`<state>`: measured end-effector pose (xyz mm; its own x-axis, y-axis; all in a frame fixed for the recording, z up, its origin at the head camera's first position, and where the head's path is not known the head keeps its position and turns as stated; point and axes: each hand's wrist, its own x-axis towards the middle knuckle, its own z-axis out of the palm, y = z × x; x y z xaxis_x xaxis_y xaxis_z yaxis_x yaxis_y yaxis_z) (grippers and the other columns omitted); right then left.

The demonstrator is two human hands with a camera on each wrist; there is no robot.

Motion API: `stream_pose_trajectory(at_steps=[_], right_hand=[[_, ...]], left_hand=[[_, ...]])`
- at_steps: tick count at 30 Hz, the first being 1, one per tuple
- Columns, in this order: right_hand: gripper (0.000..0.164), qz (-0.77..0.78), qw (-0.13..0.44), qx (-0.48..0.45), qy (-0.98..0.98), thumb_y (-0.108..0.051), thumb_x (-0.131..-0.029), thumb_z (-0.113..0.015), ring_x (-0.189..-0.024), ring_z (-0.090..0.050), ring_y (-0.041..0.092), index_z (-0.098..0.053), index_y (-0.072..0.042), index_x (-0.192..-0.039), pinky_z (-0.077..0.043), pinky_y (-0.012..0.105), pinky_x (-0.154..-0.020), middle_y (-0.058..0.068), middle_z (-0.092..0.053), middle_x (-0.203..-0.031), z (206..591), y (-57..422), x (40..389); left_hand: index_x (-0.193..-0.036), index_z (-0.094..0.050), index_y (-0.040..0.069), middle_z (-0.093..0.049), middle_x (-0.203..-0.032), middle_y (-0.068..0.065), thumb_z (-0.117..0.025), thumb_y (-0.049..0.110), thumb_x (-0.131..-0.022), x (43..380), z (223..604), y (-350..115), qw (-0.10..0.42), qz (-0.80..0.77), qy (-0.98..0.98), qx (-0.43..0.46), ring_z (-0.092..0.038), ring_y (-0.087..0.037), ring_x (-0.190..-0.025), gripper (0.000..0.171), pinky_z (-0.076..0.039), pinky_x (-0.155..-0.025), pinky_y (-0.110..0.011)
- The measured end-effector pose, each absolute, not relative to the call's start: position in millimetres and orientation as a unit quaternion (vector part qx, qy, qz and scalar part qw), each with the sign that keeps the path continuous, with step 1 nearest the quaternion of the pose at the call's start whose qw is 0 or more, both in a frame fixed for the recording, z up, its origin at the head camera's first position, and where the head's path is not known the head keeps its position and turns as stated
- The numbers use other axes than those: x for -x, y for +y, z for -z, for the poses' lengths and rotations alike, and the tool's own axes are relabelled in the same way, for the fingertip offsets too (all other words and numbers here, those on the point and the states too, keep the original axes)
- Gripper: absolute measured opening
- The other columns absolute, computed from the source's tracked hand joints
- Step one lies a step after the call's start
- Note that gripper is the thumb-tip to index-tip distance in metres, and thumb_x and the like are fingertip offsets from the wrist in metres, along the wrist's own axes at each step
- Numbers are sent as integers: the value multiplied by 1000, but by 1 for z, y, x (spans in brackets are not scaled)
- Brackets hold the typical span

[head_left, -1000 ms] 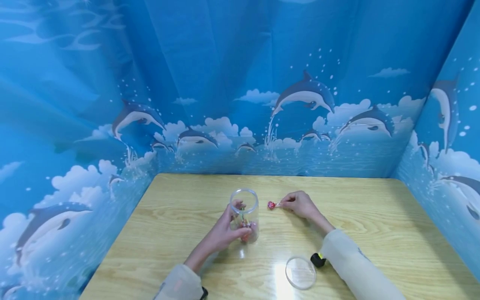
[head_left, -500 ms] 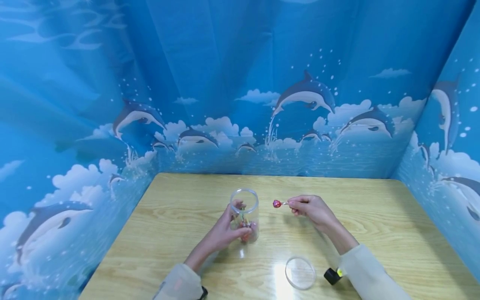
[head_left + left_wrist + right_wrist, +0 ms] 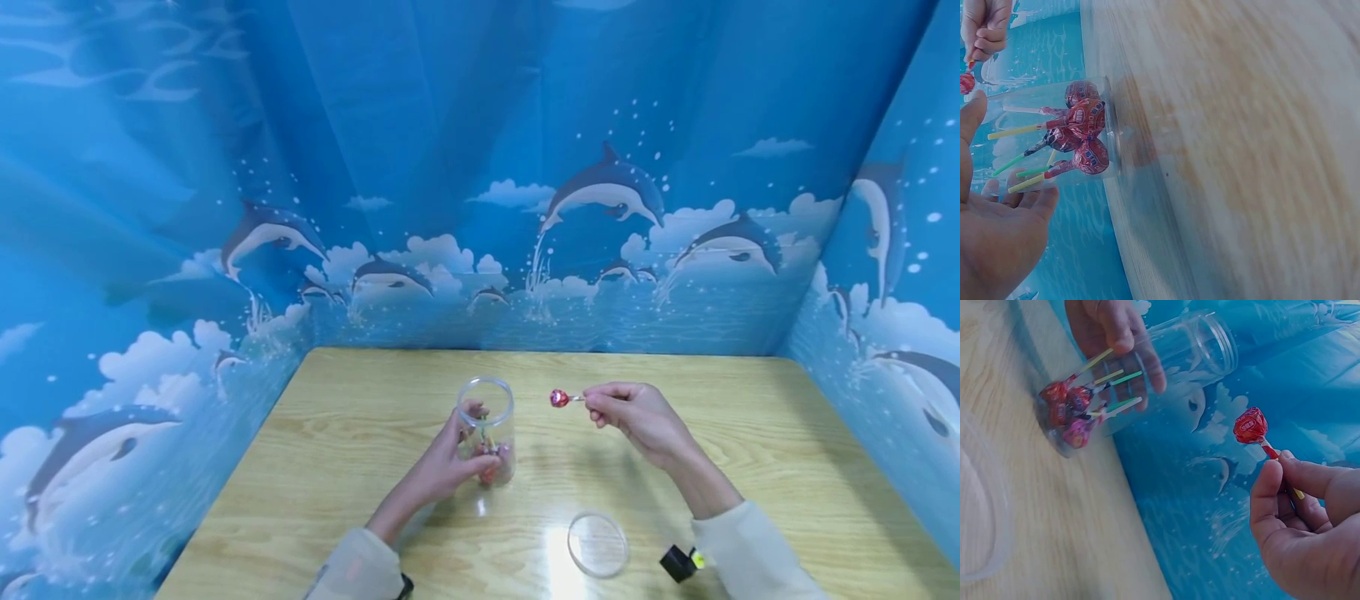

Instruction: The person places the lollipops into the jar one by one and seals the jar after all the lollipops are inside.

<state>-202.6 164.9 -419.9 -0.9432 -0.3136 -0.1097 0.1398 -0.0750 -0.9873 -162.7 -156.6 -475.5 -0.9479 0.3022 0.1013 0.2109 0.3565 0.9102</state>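
Observation:
My left hand (image 3: 442,462) grips a clear round jar (image 3: 489,417) standing upright on the table, its mouth uncovered. Inside, several wrapped lollipops (image 3: 1085,125) lie heads down at the bottom, with yellow, green and white sticks pointing up. To the right of the jar, my right hand (image 3: 633,417) pinches one red-wrapped lollipop (image 3: 1251,426) by its stick, between thumb and forefinger. This lollipop is raised above the table, its head pointing left toward the jar. Part of its yellow stick (image 3: 1299,494) shows past the fingers in the right wrist view.
A clear round lid (image 3: 597,545) lies flat on the table near the front, below the right hand. A small black device (image 3: 678,564) sits at the right sleeve. Blue dolphin-print curtain (image 3: 420,167) surrounds the wooden table (image 3: 360,392) at the back and sides.
My right hand has lifted the lollipop off the tabletop, moving slightly to the right and up. My left hand keeps its grip on the jar in the same place.

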Motion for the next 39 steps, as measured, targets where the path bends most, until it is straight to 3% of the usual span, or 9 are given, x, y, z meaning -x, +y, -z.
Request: stream_pose_trajectory(at_steps=[15,27,39], right_hand=[[27,731,158,104,656,-7,-100,-68,-80,-65,13,-66,13,-118,-59,24,-74,8,-71,-94,385,143,196],[32,712,160,128,672,-8,-100,-68,-82,-66,14,-65,16,-121,-60,26,-75,10,-70,-97,372,110,203],[23,704,170,148,673,-5,-98,-69,-79,-64,16,-69,11,-114,-59,26,-73,9,-70,-92,372,81,210]], left_hand=[[-153,-36,14,-46,-155,-14,-84,19,-86,161,474,-158,49,-552,819,-148,-41,-50,-141,82,-29,-116,-69],[-151,-38,10,-48,-153,-18,-84,16,-86,163,474,-157,43,-558,814,-155,-42,-52,-139,80,-30,-114,-70],[-151,-38,9,-47,-153,-18,-85,17,-86,164,474,-157,45,-559,814,-155,-43,-51,-139,81,-31,-116,-69]])
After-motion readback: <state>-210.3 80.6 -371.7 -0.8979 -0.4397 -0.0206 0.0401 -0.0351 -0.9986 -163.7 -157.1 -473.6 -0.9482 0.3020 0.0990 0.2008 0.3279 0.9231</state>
